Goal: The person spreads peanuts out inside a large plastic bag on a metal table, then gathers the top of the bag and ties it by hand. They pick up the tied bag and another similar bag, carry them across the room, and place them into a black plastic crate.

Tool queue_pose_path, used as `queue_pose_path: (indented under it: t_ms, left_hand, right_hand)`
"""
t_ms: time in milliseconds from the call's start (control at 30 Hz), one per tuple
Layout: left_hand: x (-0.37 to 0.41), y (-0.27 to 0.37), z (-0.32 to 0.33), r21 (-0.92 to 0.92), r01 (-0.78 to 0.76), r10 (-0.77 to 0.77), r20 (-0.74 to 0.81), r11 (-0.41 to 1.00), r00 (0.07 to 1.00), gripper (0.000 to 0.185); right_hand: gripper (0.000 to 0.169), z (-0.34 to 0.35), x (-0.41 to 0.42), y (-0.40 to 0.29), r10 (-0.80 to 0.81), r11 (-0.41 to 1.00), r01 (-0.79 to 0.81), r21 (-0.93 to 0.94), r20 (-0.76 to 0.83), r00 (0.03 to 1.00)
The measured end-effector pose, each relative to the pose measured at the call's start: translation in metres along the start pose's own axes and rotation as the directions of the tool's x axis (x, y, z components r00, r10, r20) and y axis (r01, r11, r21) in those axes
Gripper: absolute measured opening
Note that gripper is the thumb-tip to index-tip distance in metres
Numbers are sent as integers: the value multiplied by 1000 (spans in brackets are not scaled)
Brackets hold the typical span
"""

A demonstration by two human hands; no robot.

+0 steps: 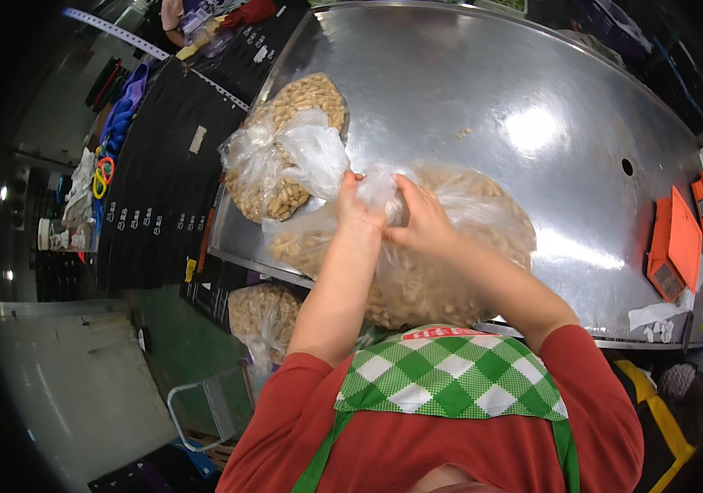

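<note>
A large clear plastic bag of unshelled peanuts (pixel 450 283) lies on the stainless steel table (pixel 425 80) right in front of me. Both hands are at its gathered neck. My left hand (pixel 357 203) grips the bunched plastic from the left, its fingertips partly hidden. From the right, my right hand (pixel 422 215) has thumb and fingers curved around the same neck. Beyond my left hand, a tied clear bag of peanuts (pixel 308 98) rests at the table's left edge, its whitish loose plastic reaching toward my fingers.
Orange digital scales (pixel 675 246) stand at the table's right end. Black crates (pixel 160 166) line the left side, with another peanut bag (pixel 265 314) below the table edge. A step stool (pixel 219 407) is at lower left. Another person's arm (pixel 172 24) shows at upper left.
</note>
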State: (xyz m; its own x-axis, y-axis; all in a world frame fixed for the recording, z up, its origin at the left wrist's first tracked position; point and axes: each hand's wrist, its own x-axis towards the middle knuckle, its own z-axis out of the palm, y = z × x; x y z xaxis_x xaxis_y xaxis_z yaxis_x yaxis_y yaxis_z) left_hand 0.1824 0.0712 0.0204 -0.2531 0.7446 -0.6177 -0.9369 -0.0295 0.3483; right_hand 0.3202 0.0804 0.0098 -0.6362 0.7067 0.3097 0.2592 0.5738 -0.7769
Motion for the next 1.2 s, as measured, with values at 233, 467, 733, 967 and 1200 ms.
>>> queue_pose_path:
  t_ms: [233, 467, 733, 967, 1200]
  left_hand:
    - [-39, 19, -28, 506, -254, 80, 340, 824, 937, 34]
    - [-27, 55, -48, 763, -611, -220, 572, -209, 790, 41]
    - [-6, 18, -74, 148, -167, 125, 254, 975, 959, 38]
    - [-7, 38, -56, -23, -334, 335, 122, 942, 934, 29]
    - [-15, 33, -51, -148, 56, 13, 423, 987, 906, 17]
  right_hand:
    - [36, 37, 10, 19, 363, 647, -366, 669, 151, 919]
    - [28, 36, 33, 39, 315, 385, -686, 617, 611, 726]
    - [12, -27, 21, 23, 434, 349, -427, 834, 260, 862]
    - [17, -23, -28, -60, 133, 884, -135, 448, 35, 990]
    - [17, 22, -8, -53, 146, 932, -164, 324, 79, 986]
